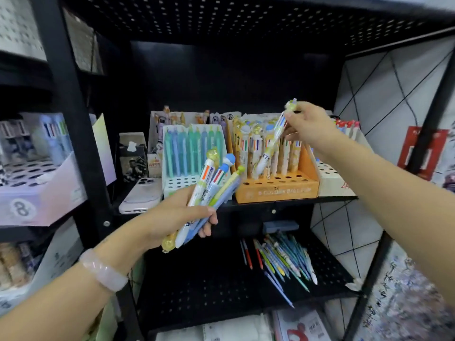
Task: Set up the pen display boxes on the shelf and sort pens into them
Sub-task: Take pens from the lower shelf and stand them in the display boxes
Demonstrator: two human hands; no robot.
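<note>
My left hand (182,212) grips a bundle of several multicolour pens (214,183) with rounded toppers, held tilted in front of the shelf edge. My right hand (307,129) pinches a single white multicolour pen (270,146) near its top, its tip hanging down over the orange display box (275,188). That box stands on the middle shelf with pens in its back rows and open holes in front. To its left is a white box (177,183) of green and blue pens. A cream box (334,180) with red-topped pens stands at the right.
A phone in a pale case (140,195) lies on the shelf left of the white box. Loose pens (283,257) are piled on the perforated lower shelf. A lilac display box (37,190) sits on the neighbouring rack at left. Black uprights frame the shelves.
</note>
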